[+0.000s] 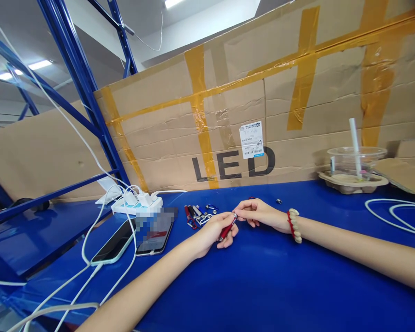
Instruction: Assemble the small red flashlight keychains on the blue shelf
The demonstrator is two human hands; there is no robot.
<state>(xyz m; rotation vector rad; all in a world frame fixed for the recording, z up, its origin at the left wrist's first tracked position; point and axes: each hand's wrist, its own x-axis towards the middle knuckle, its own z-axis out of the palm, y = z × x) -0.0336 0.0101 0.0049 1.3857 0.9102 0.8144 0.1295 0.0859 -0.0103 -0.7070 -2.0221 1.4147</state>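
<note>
My left hand [216, 233] is closed around a small red metal tube [227, 229] that looks like a keychain flashlight. It is tilted, with its silver end up. At that silver end, my right hand [257, 212] pinches with thumb and fingers; whether a separate small part is between the fingertips I cannot tell. Just beyond my left hand lies a group of similar slim tubes [192, 212] in red, black and silver, with small carabiner clips [204, 218] among them. A tiny metal piece [279, 201] rests behind my right wrist, which wears a beaded bracelet [294, 226].
Two phones [114, 244] lie on the blue tabletop [263, 286] at left, by a white power strip [138, 207] with trailing cables. A tall cardboard sheet [166, 133] stands behind. At right are a clear cup [346, 161] with straw in a carton tray and a white cable [394, 214].
</note>
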